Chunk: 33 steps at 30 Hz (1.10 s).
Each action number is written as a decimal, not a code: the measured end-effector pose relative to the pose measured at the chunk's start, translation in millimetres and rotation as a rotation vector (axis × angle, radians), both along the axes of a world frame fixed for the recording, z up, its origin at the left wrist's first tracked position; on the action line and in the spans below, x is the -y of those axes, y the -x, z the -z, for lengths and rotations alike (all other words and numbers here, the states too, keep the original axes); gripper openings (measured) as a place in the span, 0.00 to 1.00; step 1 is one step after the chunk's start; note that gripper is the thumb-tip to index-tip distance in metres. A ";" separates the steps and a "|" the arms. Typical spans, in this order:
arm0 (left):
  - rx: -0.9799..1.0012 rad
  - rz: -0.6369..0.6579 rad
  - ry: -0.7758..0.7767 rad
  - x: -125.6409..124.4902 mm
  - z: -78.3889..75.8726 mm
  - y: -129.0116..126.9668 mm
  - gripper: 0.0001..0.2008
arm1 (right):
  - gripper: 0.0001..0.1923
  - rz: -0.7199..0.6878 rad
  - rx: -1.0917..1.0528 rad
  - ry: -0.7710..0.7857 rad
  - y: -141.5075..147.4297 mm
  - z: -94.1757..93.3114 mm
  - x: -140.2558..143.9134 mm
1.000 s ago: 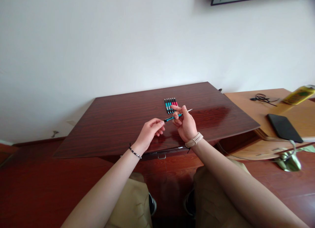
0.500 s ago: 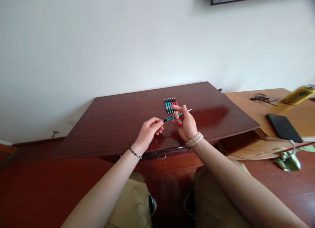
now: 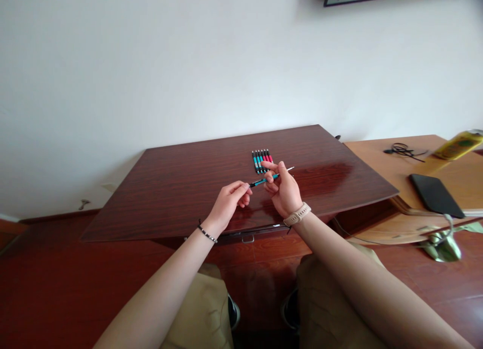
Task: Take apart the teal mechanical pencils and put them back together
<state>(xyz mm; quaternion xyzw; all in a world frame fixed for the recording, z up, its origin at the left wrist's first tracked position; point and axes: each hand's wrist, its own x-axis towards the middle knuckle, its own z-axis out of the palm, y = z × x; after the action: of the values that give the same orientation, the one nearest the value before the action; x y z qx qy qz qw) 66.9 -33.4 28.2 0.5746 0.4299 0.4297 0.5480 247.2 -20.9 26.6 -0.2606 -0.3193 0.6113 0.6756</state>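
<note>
Compared with the frame one second earlier, the scene is almost unchanged: both hands remain above the dark wooden table (image 3: pixel 181 188) and the teal pen (image 3: pixel 265 179) has shifted only slightly toward the left. The right hand (image 3: pixel 285 190) is closed around the middle of the teal pen, fingers curled, with the pen's thin light end projecting up and to the right past the thumb. The left hand (image 3: pixel 228 202) stays pinched at the pen's dark end, thumb and forefinger together on or just beside the tip; whether they actually grip it cannot be told at this size. The pen is held tilted in the air over the table's middle, near its front edge. Directly behind the right hand lies a row of pens (image 3: pixel 261 159), teal and red, side by side on the table; the raised fingers cover the row's near ends. To the right, a lighter wooden desk (image 3: pixel 377 155) carries a black tablet (image 3: pixel 435 195), a coiled black cable (image 3: pixel 402 150) and a yellow bottle (image 3: pixel 458 144) lying on its side
</note>
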 end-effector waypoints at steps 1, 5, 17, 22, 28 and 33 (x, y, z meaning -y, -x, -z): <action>-0.008 0.004 -0.009 0.0 -0.4 0.1 0.17 | 0.22 0.000 -0.003 0.000 0.1 1.1 -0.3; -0.042 -0.009 -0.027 0.8 -3.0 -0.5 0.15 | 0.22 0.001 -0.003 0.007 0.4 3.8 -1.1; 0.008 -0.009 0.043 1.4 -0.9 -1.0 0.19 | 0.21 0.016 0.003 0.021 0.2 -0.5 -0.4; -0.028 -0.015 -0.013 0.6 -1.9 -0.8 0.15 | 0.21 0.001 -0.005 0.010 1.0 3.8 -1.8; -0.039 -0.067 -0.036 1.5 -3.7 -2.4 0.11 | 0.21 0.010 0.000 0.013 0.3 1.4 -1.5; -0.002 -0.045 0.018 0.9 -0.9 -2.3 0.13 | 0.21 0.029 0.023 0.019 -1.0 0.6 -1.6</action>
<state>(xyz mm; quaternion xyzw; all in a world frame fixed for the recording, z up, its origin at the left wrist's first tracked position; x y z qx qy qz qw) 69.2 -34.4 29.1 0.5604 0.4472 0.4375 0.5427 248.2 -19.3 26.0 -0.2785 -0.3174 0.6013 0.6783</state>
